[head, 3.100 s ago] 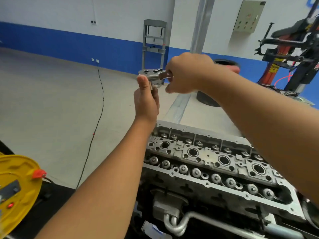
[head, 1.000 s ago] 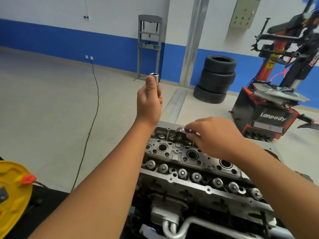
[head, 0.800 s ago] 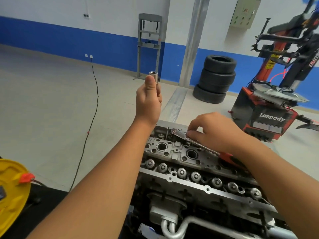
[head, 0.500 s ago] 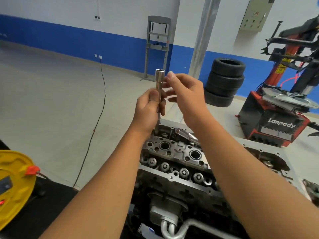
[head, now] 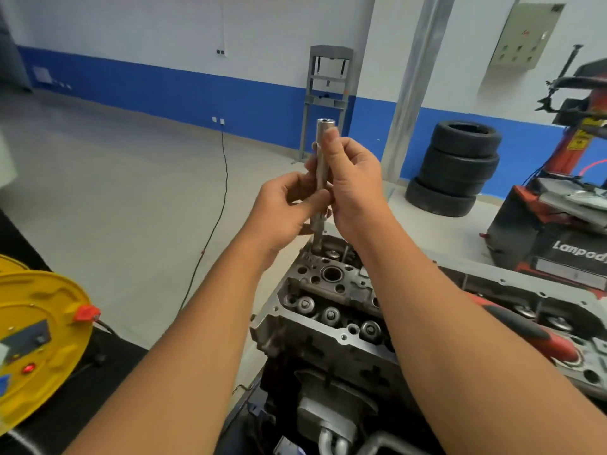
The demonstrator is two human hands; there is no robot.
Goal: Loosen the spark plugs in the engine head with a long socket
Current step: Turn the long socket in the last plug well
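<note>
Both hands hold one tool: the left hand [head: 282, 208] pinches the socket [head: 321, 159] low on its shank, and the right hand [head: 351, 182] curls round the upper barrel, thumb up the side, so the two are close together, both gripping it; the socket stands upright between them, above the head [head: 331, 290] that lies just below and beyond the wrists; one risk I judge is a slip, since smooth steel held only by fingertips could drop onto the casting; another is a tilted entry into the plug well [head: 331, 274], which would jam or miss the plug; the socket looks long, slim and polished, open end uppermost, narrower toward its lower end; a red-handled ratchet [head: 538, 339] lies on the head under the right forearm.
</note>
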